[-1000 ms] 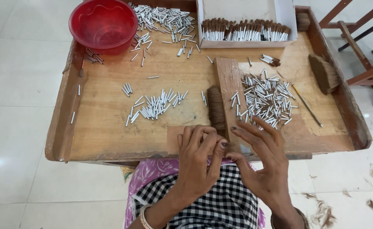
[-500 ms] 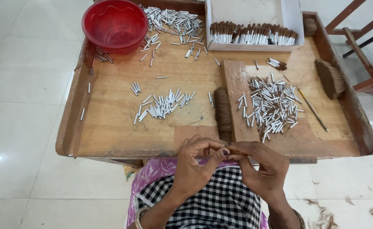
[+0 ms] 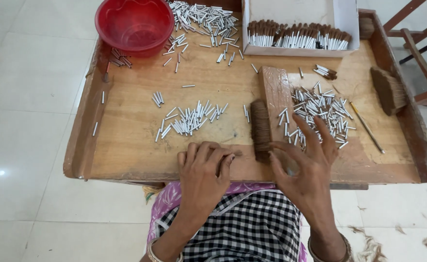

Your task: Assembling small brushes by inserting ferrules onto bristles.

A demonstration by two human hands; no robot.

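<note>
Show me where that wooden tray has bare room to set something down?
Bare wood lies along the left wall, between the red bowl and the middle tube pile, and at the near right corner past the thin stick. It is crowded by the right tube heap, the board and the white box.

Red bowl (image 3: 135, 24) at far-left corner of tan wooden tray (image 3: 126, 140). White box (image 3: 298, 14) right of bowl. Silver-white tubes (image 3: 189, 119) below bowl. Dark brown fibre roll (image 3: 260, 128). Black-and-white checked cloth (image 3: 242, 228), pink floral edge.
</note>
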